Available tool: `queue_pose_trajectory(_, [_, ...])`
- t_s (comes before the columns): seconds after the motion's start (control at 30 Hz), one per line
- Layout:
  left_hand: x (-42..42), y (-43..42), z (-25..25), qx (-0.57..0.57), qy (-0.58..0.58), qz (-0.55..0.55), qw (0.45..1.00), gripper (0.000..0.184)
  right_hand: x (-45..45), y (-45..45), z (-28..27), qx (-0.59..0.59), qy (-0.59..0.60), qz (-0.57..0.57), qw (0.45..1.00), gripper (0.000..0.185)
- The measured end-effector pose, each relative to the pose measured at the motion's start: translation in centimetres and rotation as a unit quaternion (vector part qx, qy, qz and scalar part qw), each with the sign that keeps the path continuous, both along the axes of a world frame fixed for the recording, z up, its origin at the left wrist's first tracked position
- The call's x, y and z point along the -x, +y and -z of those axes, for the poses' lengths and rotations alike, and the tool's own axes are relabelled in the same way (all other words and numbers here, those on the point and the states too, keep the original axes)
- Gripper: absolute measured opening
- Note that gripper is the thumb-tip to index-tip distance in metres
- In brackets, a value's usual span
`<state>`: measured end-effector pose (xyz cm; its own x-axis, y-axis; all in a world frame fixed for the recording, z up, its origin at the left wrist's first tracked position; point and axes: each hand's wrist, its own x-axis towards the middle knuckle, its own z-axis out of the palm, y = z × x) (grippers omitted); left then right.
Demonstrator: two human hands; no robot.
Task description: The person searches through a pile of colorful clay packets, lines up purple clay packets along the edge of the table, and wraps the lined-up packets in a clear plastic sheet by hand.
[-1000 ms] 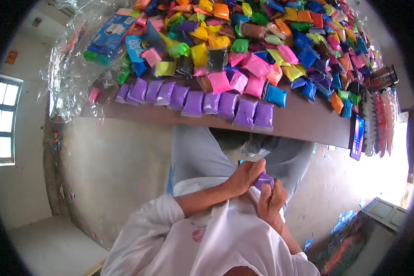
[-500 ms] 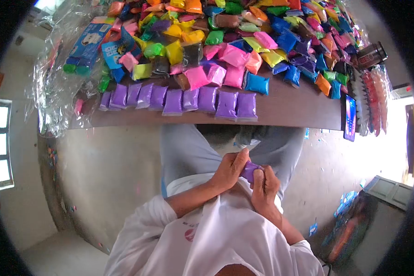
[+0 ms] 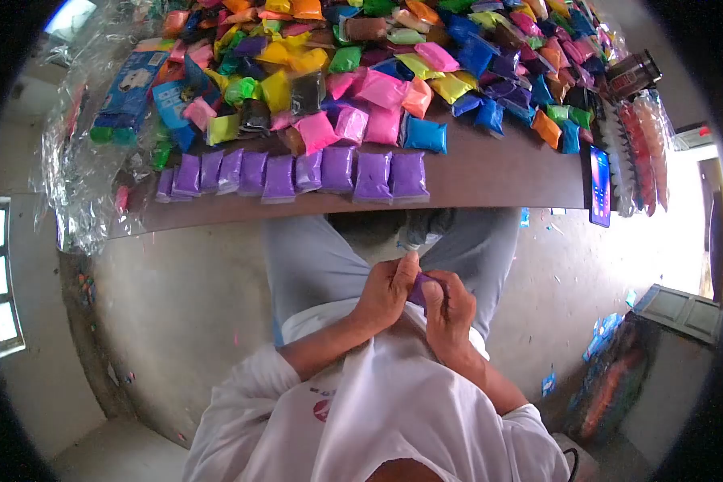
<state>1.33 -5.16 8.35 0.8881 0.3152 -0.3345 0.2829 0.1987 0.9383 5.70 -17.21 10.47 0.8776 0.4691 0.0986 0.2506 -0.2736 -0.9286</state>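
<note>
Above my lap, a small purple packet [image 3: 417,291] is gripped between both hands, mostly covered by the fingers. My left hand [image 3: 386,291] is closed around its left side, thumb pointing up. Pressing on the packet's right side, my right hand [image 3: 450,309] is closed with the thumb bent over it. On the table's near edge lies a row of several purple packets [image 3: 279,178], side by side. The packets look like clear pouches filled with soft purple material.
A heap of many-coloured packets [image 3: 377,88] covers the back of the brown table [image 3: 498,173]. Crumpled clear plastic [image 3: 64,177] and a blue box [image 3: 128,88] lie at left. A phone [image 3: 599,186], a dark can [image 3: 633,75] and bagged strips [image 3: 647,153] are at right.
Both hands have squeezed closer around the purple packet, so less of it shows. The camera view has shifted and tilted slightly; the row on the table looks the same.
</note>
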Motion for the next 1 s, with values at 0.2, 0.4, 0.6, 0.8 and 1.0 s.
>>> queue_pose_trajectory(0.2, [-0.2,1.0,-1.5,-0.054,-0.007,-0.001,0.999,0.052,-0.8,0.5,-1.0,-0.067,0.287,0.03,0.955,0.026])
queue_pose_trajectory(0.4, [0.0,1.8,-0.5,-0.027,0.038,-0.069,0.997,0.058,-1.3,1.1,-0.2,-0.209,0.474,-0.022,0.855,0.026])
queue_pose_trajectory(0.6, [-0.1,3.2,-1.3,-0.032,0.067,-0.099,0.992,0.063,-1.3,1.0,0.6,-0.299,0.552,-0.086,0.774,0.032])
queue_pose_trajectory(0.8, [0.4,3.7,-0.7,-0.004,0.072,-0.097,0.993,0.058,-1.3,0.3,0.0,-0.291,0.573,-0.083,0.762,0.033])
queue_pose_trajectory(1.0, [-0.1,2.7,-1.3,-0.065,0.043,-0.058,0.995,0.06,-0.8,1.3,-1.0,-0.102,0.337,-0.068,0.934,0.025])
